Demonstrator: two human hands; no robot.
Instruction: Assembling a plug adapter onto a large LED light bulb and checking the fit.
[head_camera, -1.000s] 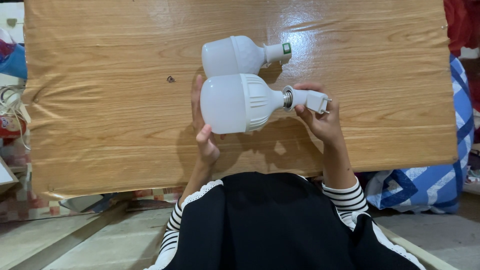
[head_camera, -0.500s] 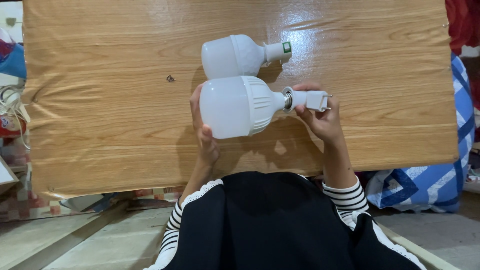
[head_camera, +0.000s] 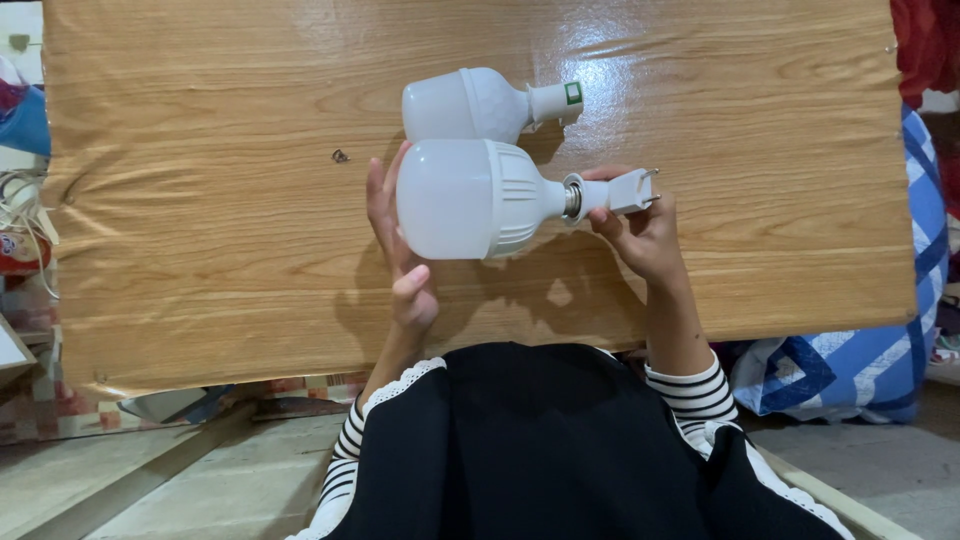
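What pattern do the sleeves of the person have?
The sleeves have black and white stripes, clearest in the head view.
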